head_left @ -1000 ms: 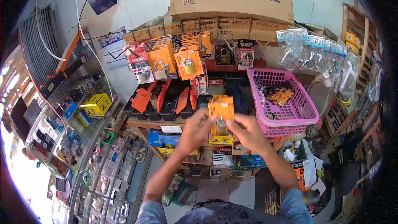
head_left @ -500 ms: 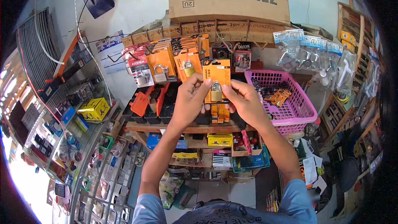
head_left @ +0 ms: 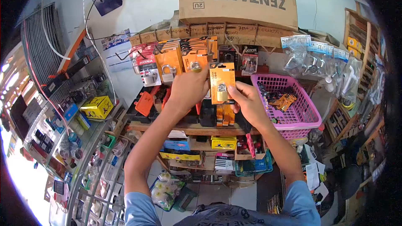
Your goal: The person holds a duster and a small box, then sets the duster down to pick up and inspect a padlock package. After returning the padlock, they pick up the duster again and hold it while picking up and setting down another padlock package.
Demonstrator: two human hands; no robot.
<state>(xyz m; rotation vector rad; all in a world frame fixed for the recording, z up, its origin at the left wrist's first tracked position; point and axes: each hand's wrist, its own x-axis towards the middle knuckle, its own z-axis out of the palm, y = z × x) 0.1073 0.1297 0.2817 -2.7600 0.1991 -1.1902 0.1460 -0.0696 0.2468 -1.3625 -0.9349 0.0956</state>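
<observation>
My right hand (head_left: 248, 100) pinches the right edge of an orange blister card with a brass padlock (head_left: 222, 93), holding it upright over the shelf. Just left of it, my left hand (head_left: 189, 90) is raised against the lower part of a hanging orange padlock pack (head_left: 195, 58); most of its fingers are hidden or blurred. A second hanging padlock pack (head_left: 168, 60) and a red-carded HONA padlock (head_left: 147, 73) hang beside it on hooks.
A pink basket (head_left: 289, 84) with small packs stands at the right. Bagged taps (head_left: 312, 60) hang above it. Orange-lidded black bins (head_left: 144, 104) sit at the left of the wooden shelf (head_left: 188, 128). A ZENTAMA carton (head_left: 238, 12) lies on top. Glass display shelving (head_left: 90, 142) runs along the left.
My left hand has let go of the padlock card and moved up and left to the hanging packs. The card stays in my right hand. The view has shifted slightly.
</observation>
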